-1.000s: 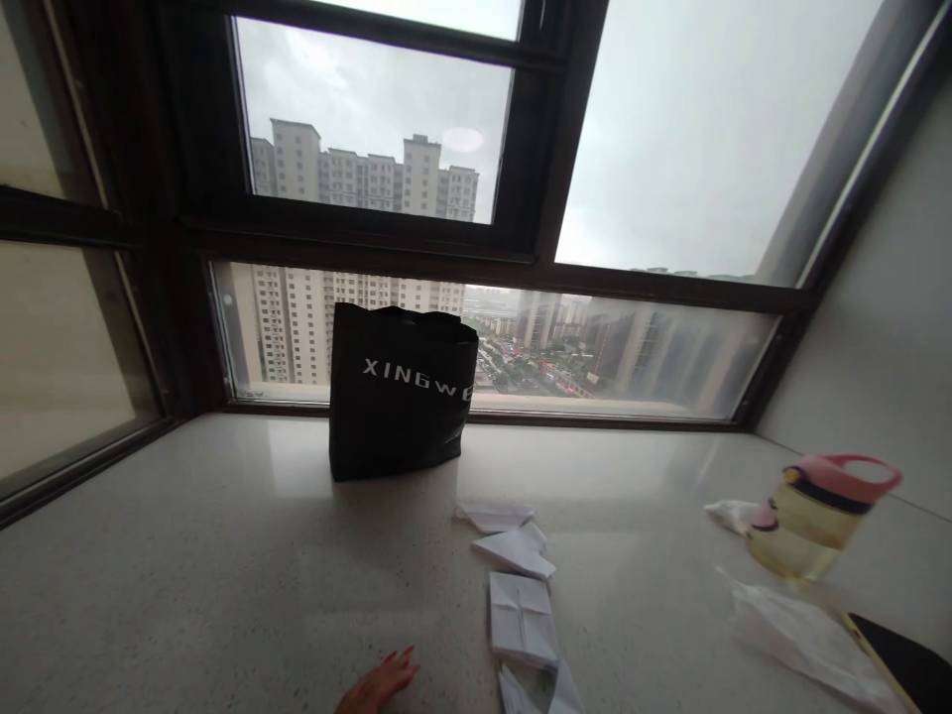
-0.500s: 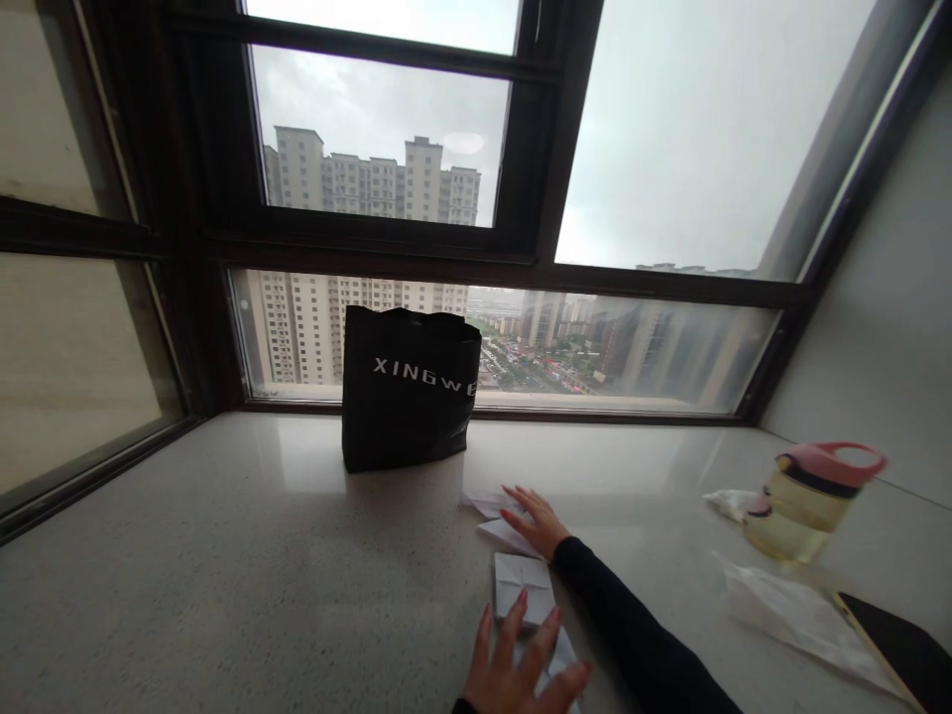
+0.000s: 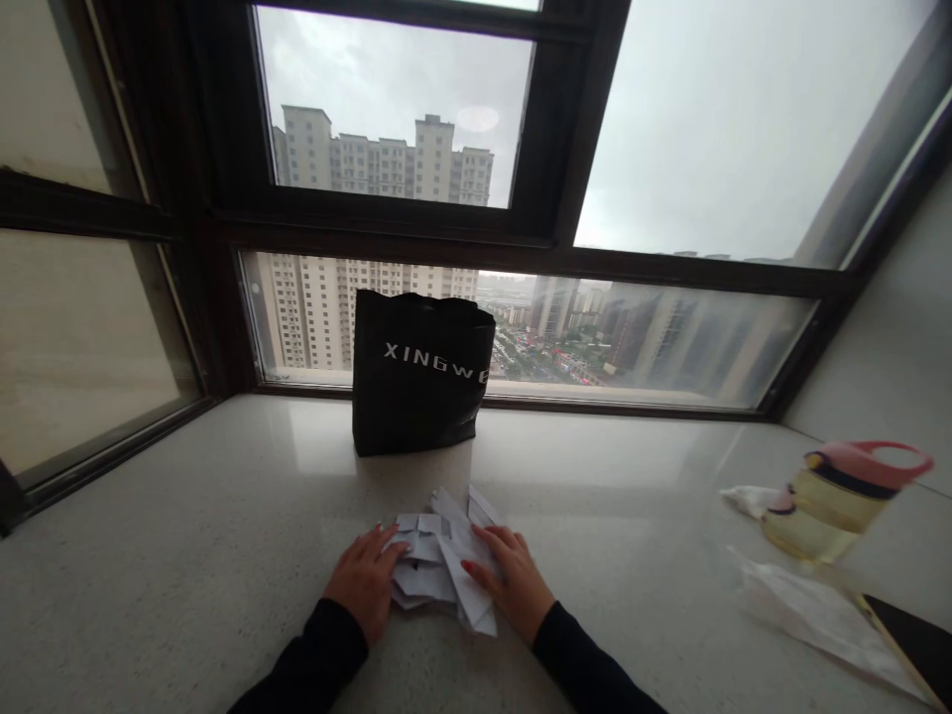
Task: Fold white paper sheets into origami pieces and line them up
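Note:
A loose pile of folded white papers [image 3: 425, 573] lies on the pale counter, with several pieces overlapping at different angles. My left hand [image 3: 366, 575] cups the pile's left side, its fingertips resting on the paper edges. From the right, my right hand [image 3: 513, 577] grips the long folded pieces, thumb on top and fingers bent along their edge. The pile is squeezed between both hands. Its underside is hidden, and so are parts of the edges beneath my fingers.
A black bag [image 3: 420, 382] with white lettering stands behind the papers, before the window. At the right are a yellow bottle [image 3: 829, 511] with a pink lid, a clear plastic wrapper [image 3: 818, 615], a crumpled white packet [image 3: 744, 499] and a dark phone-like object [image 3: 911, 640].
The papers, earlier spread in a column, are now gathered into one pile farther left. Both hands have come together around them; the left moved left and forward, the right nearer me.

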`<state>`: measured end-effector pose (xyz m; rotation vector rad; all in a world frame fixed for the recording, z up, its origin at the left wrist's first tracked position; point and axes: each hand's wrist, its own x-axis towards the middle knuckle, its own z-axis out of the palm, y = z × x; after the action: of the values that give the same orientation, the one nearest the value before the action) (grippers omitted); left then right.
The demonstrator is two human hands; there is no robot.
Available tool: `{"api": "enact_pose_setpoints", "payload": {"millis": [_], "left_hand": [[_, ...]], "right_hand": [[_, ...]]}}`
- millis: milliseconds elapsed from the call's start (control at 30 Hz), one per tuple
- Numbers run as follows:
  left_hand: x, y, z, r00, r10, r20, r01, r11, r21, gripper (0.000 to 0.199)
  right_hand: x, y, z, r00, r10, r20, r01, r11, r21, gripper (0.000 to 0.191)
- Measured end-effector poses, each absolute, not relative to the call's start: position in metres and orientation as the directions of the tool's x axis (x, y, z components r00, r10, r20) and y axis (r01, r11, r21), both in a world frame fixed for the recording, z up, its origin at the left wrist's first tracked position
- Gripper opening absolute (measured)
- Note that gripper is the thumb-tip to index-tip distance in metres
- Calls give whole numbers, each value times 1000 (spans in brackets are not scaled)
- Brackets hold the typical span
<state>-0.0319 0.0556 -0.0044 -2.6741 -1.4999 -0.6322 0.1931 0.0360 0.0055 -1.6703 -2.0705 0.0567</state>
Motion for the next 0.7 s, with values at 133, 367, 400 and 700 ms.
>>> {"api": "enact_pose_setpoints", "payload": {"millis": [133, 367, 400, 700], "left_hand": [[-47, 58, -7, 330, 847, 416, 866, -448, 225, 57], [-50, 62, -27, 432, 757, 490, 740, -608, 288, 57], [-49, 62, -25, 434, 737, 518, 703, -636, 317, 56], [-51, 55, 3, 303, 609, 733, 502, -756, 420, 26]], "right_hand": [[176, 24, 13, -240, 874, 423, 840, 405, -360, 42], [174, 14, 17, -431, 845, 315, 716, 533, -451, 81], [173, 15, 17, -417, 853, 313, 699, 521, -490, 67], [201, 36, 13, -7, 797, 604, 774, 387, -501, 30]]}}
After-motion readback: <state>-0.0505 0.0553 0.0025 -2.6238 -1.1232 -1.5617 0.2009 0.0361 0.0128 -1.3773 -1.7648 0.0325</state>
